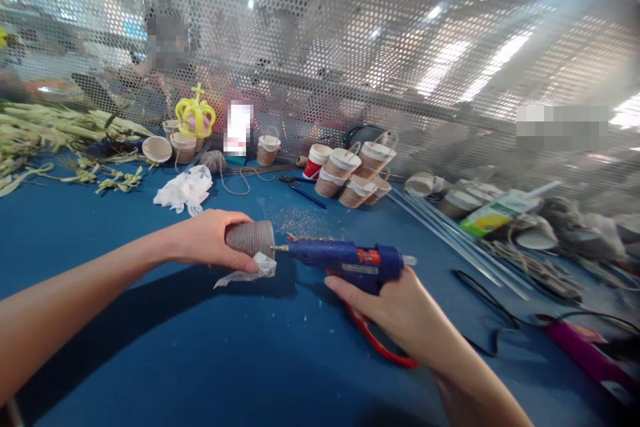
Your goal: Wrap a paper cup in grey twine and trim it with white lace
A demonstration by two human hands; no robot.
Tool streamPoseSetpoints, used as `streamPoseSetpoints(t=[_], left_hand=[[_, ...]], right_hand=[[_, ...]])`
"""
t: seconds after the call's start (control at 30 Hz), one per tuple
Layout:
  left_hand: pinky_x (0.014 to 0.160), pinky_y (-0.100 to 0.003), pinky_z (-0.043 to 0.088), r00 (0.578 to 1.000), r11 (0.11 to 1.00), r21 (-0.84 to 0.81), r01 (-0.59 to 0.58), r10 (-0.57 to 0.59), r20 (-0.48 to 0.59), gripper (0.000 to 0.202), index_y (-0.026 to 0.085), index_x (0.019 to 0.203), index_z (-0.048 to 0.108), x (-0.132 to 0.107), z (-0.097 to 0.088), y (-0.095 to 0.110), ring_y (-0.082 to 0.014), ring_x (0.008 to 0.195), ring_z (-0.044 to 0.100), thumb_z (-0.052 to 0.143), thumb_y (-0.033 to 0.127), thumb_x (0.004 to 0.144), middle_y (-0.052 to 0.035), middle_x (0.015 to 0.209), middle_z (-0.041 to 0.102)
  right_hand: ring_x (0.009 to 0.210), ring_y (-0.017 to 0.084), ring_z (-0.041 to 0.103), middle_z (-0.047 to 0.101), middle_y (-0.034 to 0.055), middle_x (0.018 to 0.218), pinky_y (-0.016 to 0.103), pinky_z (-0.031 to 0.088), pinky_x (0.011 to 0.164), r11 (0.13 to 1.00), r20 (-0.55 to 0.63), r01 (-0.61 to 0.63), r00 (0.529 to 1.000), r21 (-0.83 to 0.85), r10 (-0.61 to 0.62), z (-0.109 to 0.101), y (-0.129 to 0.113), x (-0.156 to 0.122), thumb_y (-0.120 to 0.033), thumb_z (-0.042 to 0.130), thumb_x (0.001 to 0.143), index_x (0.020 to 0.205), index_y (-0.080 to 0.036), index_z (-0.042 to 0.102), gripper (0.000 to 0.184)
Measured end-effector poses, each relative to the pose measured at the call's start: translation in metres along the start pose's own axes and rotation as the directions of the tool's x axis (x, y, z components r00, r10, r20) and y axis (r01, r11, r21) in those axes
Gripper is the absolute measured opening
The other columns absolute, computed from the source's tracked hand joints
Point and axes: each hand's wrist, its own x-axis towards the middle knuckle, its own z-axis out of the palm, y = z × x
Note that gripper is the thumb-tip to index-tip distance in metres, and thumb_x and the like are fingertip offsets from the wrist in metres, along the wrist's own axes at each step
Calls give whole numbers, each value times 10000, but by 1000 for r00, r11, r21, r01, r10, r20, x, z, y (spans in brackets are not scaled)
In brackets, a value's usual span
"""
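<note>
My left hand [207,238] is closed around a twine-wrapped cup [251,238] lying on its side, with a strip of white lace [251,268] hanging under it. My right hand [395,310] grips a blue hot glue gun [350,260]. Its metal nozzle points left and nearly touches the cup's edge. Red-handled scissors [380,343] lie on the blue table [200,360] beneath my right hand.
Several wrapped cups [350,177] are stacked at the back by a perforated metal screen [350,47]. Glue sticks [450,237], a purple tool [585,350] and cables lie right. White lace [184,190], a yellow crown [196,117] and green stems [55,130] lie left. A person sits behind the screen.
</note>
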Motion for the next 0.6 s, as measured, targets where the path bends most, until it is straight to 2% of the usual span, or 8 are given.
streamPoseSetpoints(t=[0.13,0.27,0.6], left_hand=[[545,-214,391,999,999,2,-32,32,-25,614,179,1079,580,-1,1,0,-172,701,582,651,529,579,-33,886,644],[545,-209,391,999,999,4,-43,43,-2,634,187,1091,573,-2,2,1,-165,693,580,660,529,564,-24,879,638],[511,-193,381,995,996,-18,-88,89,33,590,180,1080,574,-2,6,2,-142,647,563,659,503,593,-19,830,629]], right_hand=[[375,138,480,510,-19,396,257,421,352,1000,-9,19,1000,19,-19,0,-2,1,-409,639,628,538,-217,556,228],[378,146,500,519,-14,384,265,445,382,999,4,-19,1000,41,19,0,-5,1,-411,632,624,572,-206,585,217],[348,92,450,489,-40,368,220,423,393,991,40,-37,999,125,32,3,-6,2,-438,598,662,554,-184,583,276]])
